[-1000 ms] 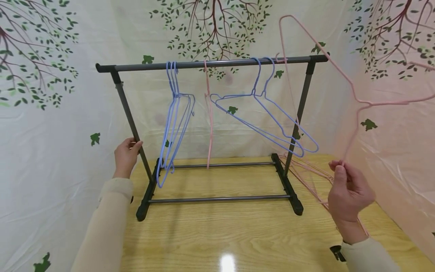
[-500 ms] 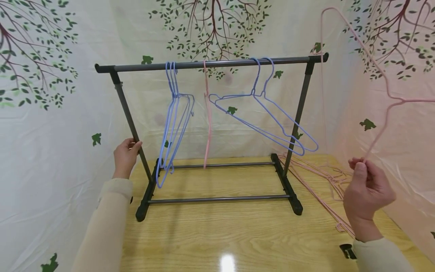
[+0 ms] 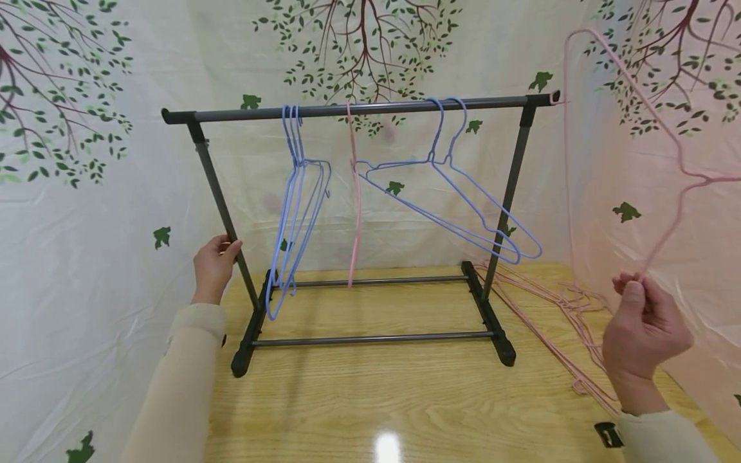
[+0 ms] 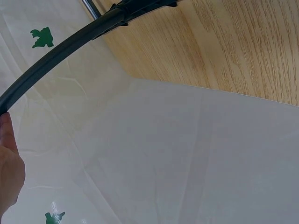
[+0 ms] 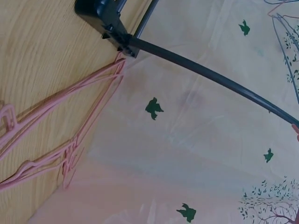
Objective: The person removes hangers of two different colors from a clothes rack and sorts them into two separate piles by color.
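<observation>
My left hand [image 3: 214, 267] grips the left upright of a dark clothes rack [image 3: 243, 115], pinching it between thumb and fingers. In the left wrist view, part of that left hand [image 4: 10, 175] touches the post at the edge. My right hand [image 3: 647, 341] pinches a pink wire hanger [image 3: 707, 179] at one corner, holding it up beside the rack's right end. Part of this hanger runs out of the head view. On the bar hang several blue hangers [image 3: 297, 161] at left, one pink hanger [image 3: 356, 212] seen edge-on, and two blue hangers [image 3: 431, 155] at right.
Several pink hangers [image 3: 570, 302] lie in a loose pile on the wooden table [image 3: 370, 399], right of the rack's foot. A pale curtain [image 3: 116, 193] with leaf prints stands close behind and on both sides. A small black object [image 3: 609, 435] is near the right sleeve.
My right hand has moved right with the pink hanger, from in front of the bar to beyond its right end. The left hand stays on the upright.
</observation>
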Motion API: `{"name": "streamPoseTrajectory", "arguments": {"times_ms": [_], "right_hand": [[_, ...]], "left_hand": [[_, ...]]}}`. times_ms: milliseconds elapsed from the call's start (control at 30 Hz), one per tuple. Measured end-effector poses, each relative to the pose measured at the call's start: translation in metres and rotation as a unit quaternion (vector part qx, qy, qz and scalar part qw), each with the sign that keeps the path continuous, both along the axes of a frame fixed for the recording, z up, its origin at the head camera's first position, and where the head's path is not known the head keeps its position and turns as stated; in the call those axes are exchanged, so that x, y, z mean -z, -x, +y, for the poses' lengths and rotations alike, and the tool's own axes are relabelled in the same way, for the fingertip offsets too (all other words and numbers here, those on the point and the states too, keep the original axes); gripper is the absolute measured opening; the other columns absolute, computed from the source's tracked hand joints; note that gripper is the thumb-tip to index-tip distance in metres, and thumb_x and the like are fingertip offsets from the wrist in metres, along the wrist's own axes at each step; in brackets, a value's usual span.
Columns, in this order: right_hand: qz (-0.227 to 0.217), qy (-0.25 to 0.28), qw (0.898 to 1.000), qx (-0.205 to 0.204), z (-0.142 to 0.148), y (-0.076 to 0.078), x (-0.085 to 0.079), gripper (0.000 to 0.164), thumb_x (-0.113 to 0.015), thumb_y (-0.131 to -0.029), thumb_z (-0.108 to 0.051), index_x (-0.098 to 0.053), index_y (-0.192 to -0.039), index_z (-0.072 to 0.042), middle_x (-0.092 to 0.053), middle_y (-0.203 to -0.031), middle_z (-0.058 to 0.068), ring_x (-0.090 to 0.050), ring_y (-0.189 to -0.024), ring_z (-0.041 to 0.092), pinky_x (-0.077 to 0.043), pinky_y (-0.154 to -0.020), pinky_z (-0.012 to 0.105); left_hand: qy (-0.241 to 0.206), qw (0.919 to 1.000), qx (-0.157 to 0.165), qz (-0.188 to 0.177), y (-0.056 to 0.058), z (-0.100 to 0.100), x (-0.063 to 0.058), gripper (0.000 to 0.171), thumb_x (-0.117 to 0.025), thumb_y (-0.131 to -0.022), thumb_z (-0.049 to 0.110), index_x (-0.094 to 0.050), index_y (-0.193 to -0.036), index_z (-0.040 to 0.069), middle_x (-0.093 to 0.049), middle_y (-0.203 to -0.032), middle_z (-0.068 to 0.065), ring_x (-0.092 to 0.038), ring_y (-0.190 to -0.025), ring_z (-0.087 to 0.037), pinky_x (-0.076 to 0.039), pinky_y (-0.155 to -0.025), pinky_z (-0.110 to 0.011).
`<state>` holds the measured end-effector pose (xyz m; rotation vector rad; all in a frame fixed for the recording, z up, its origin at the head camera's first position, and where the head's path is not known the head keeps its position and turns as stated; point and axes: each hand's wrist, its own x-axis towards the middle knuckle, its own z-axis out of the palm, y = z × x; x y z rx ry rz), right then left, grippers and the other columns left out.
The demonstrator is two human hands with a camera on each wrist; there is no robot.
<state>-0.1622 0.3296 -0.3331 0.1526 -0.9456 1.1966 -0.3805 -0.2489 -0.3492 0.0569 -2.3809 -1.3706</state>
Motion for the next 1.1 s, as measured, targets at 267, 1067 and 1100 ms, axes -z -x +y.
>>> {"name": "streamPoseTrajectory", "arguments": {"times_ms": [267, 1067, 1100], "right_hand": [[-0.009, 0.013, 1.0, 0.009, 0.011, -0.003, 0.003, 0.013, -0.063, -0.086, 0.012, -0.065, -0.084, 0.024, -0.072, -0.079, 0.018, -0.07, -0.069, 0.016, -0.057, -0.074, 0.022], [-0.275, -0.213, 0.929, 0.125, 0.066, -0.007, 0.093, 0.011, -0.069, -0.082, 0.013, -0.074, -0.091, 0.011, -0.073, -0.093, -0.002, -0.06, -0.08, -0.018, -0.042, -0.066, -0.002], [-0.278, -0.227, 0.925, 0.128, 0.069, -0.008, 0.097, 0.011, -0.07, -0.08, 0.014, -0.074, -0.09, 0.011, -0.072, -0.093, -0.005, -0.059, -0.081, -0.019, -0.041, -0.066, -0.002]], "left_hand": [[-0.004, 1.0, 0.0, -0.002, -0.001, 0.0, 0.0, 0.049, -0.052, -0.103, 0.037, -0.057, -0.134, -0.001, -0.061, -0.127, -0.023, -0.064, -0.109, -0.036, -0.051, -0.096, -0.045], [-0.006, 0.9999, 0.0, 0.008, 0.0, -0.001, 0.001, 0.047, -0.054, -0.103, 0.035, -0.058, -0.133, 0.0, -0.062, -0.125, -0.023, -0.065, -0.107, -0.035, -0.052, -0.095, -0.044], [-0.005, 1.0, 0.0, 0.008, -0.001, -0.001, 0.0, 0.047, -0.053, -0.103, 0.036, -0.058, -0.133, 0.0, -0.062, -0.125, -0.023, -0.065, -0.107, -0.036, -0.052, -0.095, -0.044]]}}
